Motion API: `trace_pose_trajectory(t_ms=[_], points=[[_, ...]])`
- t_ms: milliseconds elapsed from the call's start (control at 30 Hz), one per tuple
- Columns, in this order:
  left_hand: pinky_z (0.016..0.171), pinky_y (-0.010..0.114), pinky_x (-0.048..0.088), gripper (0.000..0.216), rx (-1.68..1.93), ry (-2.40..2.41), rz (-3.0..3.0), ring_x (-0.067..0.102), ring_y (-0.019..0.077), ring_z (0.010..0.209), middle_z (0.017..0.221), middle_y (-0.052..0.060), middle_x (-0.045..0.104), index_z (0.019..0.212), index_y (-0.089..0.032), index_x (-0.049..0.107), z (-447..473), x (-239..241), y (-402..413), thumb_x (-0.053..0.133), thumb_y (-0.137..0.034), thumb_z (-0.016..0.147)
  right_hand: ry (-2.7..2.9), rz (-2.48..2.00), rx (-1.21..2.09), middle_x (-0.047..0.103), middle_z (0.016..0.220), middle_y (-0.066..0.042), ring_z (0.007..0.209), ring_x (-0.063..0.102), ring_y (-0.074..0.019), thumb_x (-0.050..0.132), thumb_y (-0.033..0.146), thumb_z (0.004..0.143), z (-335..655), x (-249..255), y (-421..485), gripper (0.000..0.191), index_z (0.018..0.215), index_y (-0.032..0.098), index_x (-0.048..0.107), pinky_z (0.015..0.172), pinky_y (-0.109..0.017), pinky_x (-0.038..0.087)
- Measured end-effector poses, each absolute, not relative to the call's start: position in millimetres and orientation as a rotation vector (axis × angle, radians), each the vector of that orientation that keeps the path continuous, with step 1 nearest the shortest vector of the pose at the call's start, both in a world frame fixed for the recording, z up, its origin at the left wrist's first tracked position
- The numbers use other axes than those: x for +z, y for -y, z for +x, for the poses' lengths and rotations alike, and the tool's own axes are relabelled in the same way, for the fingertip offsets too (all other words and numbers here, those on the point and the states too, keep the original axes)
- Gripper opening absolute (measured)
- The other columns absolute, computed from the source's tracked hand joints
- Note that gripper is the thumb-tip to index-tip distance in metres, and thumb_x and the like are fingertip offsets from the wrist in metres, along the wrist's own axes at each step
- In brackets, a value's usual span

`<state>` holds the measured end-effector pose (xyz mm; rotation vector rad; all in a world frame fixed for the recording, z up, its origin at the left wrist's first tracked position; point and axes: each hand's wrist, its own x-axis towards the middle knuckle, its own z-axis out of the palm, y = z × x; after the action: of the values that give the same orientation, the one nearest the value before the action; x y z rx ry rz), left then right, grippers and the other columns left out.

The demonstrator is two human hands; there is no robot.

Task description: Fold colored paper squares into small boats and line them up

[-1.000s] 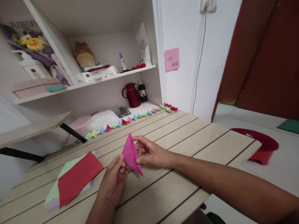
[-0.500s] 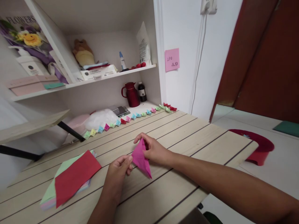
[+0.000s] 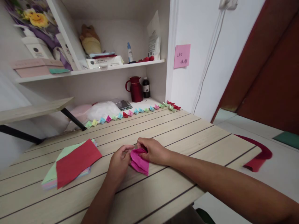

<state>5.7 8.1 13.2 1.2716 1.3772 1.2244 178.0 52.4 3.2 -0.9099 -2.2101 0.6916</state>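
Observation:
A folded sheet of magenta origami paper (image 3: 140, 164) is held between my two hands, just above the slatted table (image 3: 163, 193). My left hand (image 3: 120, 161) grips its left edge, fingers curled, some of them hidden behind the paper. From the right, my right hand (image 3: 153, 151) pinches the paper's upper right part between thumb and fingers. Left of my hands lies a stack of coloured paper (image 3: 50, 175), green on top, with a red sheet (image 3: 78, 163) slanted over it. Small folded paper boats (image 3: 125, 114) in several colours stand in a row along the table's back edge.
Behind the row are a dark red jug (image 3: 136, 90), a dark bottle (image 3: 146, 87) and a white plastic bag (image 3: 104, 111). A small raised shelf (image 3: 37, 109) with black legs stands at the left. A red stool (image 3: 257, 152) is beyond the table's right end.
The magenta paper has gone from a flat triangle to a more compact, partly opened shape. My left hand has moved up against it, and my right hand's fingers have closed in. The camera view has shifted slightly.

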Motion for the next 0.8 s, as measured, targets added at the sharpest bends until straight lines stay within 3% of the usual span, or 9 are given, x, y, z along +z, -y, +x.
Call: trace_pose_trajectory(t_ms=[167,367,500,633,800], points=[[0.057,0.027,0.045,0.019,1.223,-1.482,1.525,0.056,0.014,0.055,0.084,0.003,0.066,0.081,-0.022,0.075,-4.5,14.1,-7.0,0.062,-0.021,0.067,2.324,-0.818,0.658,0.054,0.08,0.002,0.07,0.049,-0.0114,0.059,0.001,0.063,180.1,-0.3,-55.5,0.025,0.079,0.02,0.053,0.061,-0.02,0.031],[0.082,0.033,0.045,0.028,1.086,-1.515,1.897,0.061,0.0224,0.088,0.088,0.005,0.063,0.074,-0.028,0.078,-12.4,11.7,-6.8,0.053,-0.015,0.073,2.433,-0.799,0.702,0.056,0.081,0.001,0.071,0.051,-0.0124,0.062,0.002,0.064,184.0,2.2,-57.3,0.026,0.083,0.02,0.06,0.062,-0.02,0.032],[0.08,0.032,0.044,0.034,0.946,-1.559,1.995,0.062,0.0214,0.087,0.092,0.005,0.063,0.072,-0.029,0.078,-13.6,9.8,-7.0,0.049,-0.012,0.073,2.468,-0.782,0.725,0.059,0.083,0.0,0.073,0.052,-0.013,0.063,0.005,0.067,186.3,6.9,-55.9,0.023,0.085,0.02,0.062,0.063,-0.021,0.034],[0.079,0.032,0.043,0.022,1.092,-1.54,1.899,0.061,0.0237,0.087,0.09,0.005,0.067,0.085,-0.028,0.078,-9.5,13.1,-5.1,0.059,-0.022,0.075,2.447,-0.854,0.642,0.061,0.084,-0.001,0.076,0.052,-0.0149,0.063,0.01,0.071,185.1,5.4,-55.5,0.02,0.088,0.02,0.06,0.066,-0.023,0.033],[0.065,0.028,0.04,0.028,1.294,-1.61,1.589,0.056,0.018,0.062,0.083,0.001,0.066,0.101,-0.025,0.069,-6.1,14.5,-2.0,0.067,-0.032,0.073,2.276,-1.129,0.566,0.057,0.073,0.002,0.064,0.047,-0.0131,0.059,0.012,0.072,179.4,1.5,-53.9,0.018,0.086,0.021,0.053,0.057,-0.023,0.026]])
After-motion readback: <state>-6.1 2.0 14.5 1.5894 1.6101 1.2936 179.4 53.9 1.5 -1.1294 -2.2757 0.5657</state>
